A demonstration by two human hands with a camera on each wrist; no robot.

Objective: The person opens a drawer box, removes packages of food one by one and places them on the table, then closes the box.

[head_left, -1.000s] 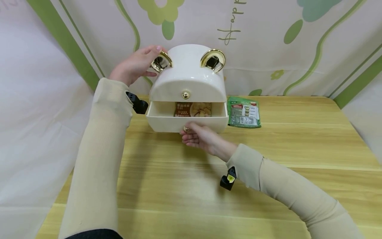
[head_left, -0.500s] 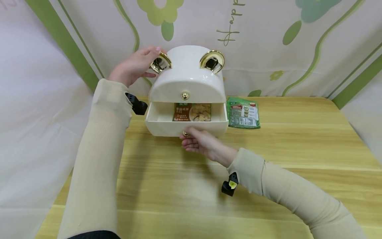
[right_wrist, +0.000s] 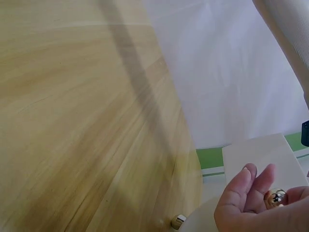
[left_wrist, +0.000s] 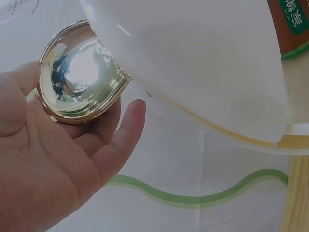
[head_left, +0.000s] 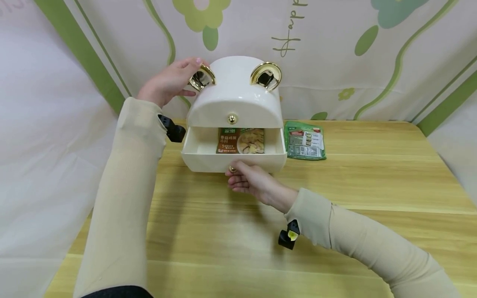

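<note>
A pale wooden counter (head_left: 365, 182) fills the lower frame, backed by a white cloth wall (head_left: 335, 62) printed with green flowers and stripes. At centre stands a cream storage box (head_left: 234, 99) with two gold ear-shaped knobs; its lower drawer (head_left: 232, 159) is pulled open, showing a brown packet (head_left: 240, 140). A green packet (head_left: 304, 140) lies just right of the box. The left hand (head_left: 167, 82) cups the left gold ear (head_left: 201, 78), fingers loosely curved around it. The right hand (head_left: 251, 180) pinches the drawer's small gold knob (head_left: 232, 169).
</note>
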